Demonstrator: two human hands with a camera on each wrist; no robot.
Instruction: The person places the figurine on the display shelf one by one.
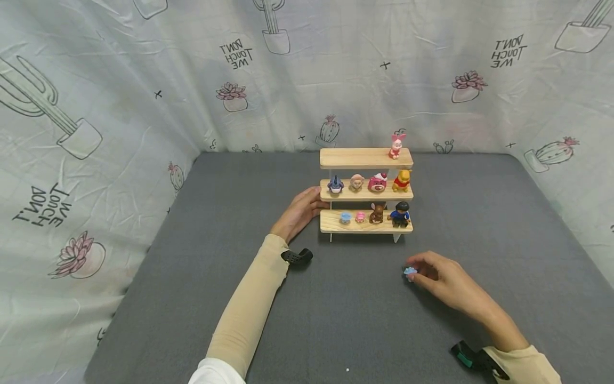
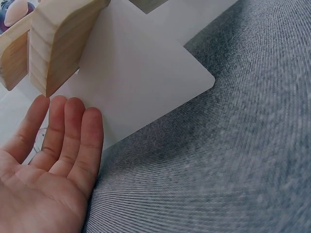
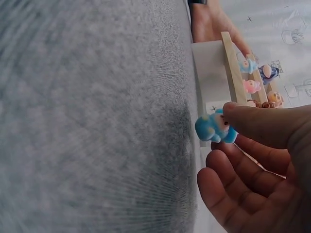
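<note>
Between thumb and fingers my right hand (image 1: 446,280) pinches a small blue figurine (image 3: 209,127), low over the grey table at the front right of the shelf. My left hand (image 1: 299,213) is at the left side of the three-tier wooden shelf (image 1: 366,158); in the left wrist view its extended fingers (image 2: 73,126) lie against the shelf's white side panel (image 2: 141,73). On the bottom tier stand a light blue figurine (image 1: 345,217), a pink figurine (image 1: 360,216), a brown mouse figurine (image 1: 377,214) and a dark-haired figure in blue (image 1: 400,215).
The middle tier holds a blue donkey (image 1: 335,185), a beige figurine (image 1: 356,183), a pink bear (image 1: 377,182) and a yellow bear (image 1: 402,181). A pink piglet (image 1: 396,146) stands at the right of the top tier. Behind the grey table (image 1: 240,192) hangs a printed curtain (image 1: 307,69).
</note>
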